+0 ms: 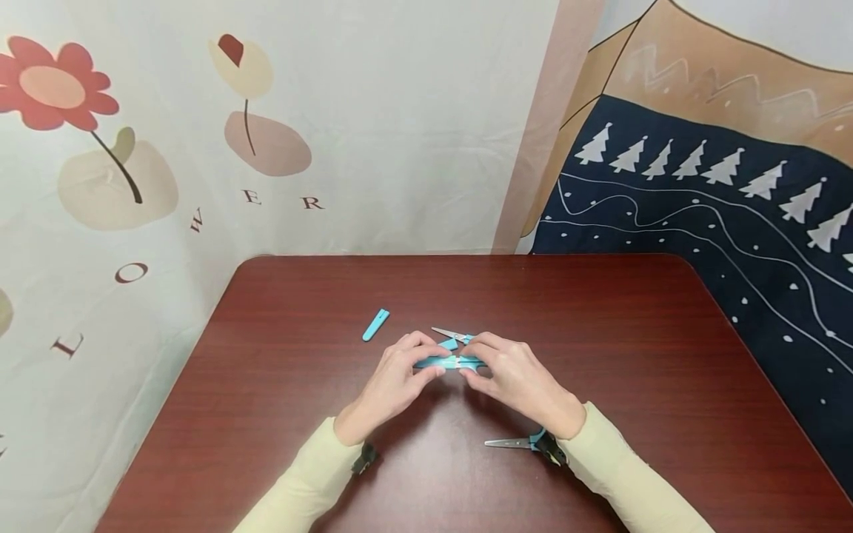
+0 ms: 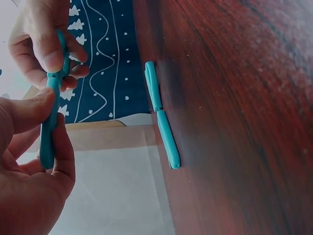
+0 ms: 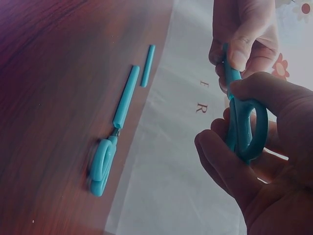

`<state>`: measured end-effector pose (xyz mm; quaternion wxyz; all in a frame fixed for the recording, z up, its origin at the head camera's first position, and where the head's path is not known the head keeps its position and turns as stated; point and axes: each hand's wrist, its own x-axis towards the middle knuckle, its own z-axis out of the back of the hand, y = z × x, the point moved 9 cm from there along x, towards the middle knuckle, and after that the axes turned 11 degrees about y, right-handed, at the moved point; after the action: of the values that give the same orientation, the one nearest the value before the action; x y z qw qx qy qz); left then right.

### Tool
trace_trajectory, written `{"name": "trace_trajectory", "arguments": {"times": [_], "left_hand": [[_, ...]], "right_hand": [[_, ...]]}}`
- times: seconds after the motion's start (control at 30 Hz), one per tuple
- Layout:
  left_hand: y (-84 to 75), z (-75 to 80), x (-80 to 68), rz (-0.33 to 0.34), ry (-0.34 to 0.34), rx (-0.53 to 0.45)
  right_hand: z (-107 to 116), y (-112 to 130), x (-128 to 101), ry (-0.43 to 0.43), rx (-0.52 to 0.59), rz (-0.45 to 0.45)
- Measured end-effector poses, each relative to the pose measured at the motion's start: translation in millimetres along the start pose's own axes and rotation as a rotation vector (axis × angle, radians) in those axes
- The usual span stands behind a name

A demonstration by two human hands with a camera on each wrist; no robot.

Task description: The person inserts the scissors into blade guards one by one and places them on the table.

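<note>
Fingers (image 1: pixel 426 348) of both hands curled tight around teal capped scissors (image 1: pixel 448 362) above table (image 1: pixel 600 333).

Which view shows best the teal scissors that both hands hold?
The right wrist view. There the scissors show their handle loop in the right hand, while the left hand pinches the other end. The head view shows only a short teal strip between the hands; the left wrist view shows them edge-on.
</note>
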<state>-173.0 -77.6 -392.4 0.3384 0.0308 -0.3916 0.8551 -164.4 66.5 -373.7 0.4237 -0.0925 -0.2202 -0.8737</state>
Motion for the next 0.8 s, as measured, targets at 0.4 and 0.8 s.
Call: {"name": "trace_trajectory", "arguments": {"times": [0.4, 0.8], "left_hand": [[-0.6, -0.9, 0.3, -0.009, 0.000, 0.000], [0.7, -4.6, 1.0, 0.021, 0.015, 0.001]], "right_hand": [[-0.7, 1.2, 1.1, 0.001, 0.010, 0.008], [-2.2, 2.3, 1.9, -0.001, -0.013, -0.001]]}}
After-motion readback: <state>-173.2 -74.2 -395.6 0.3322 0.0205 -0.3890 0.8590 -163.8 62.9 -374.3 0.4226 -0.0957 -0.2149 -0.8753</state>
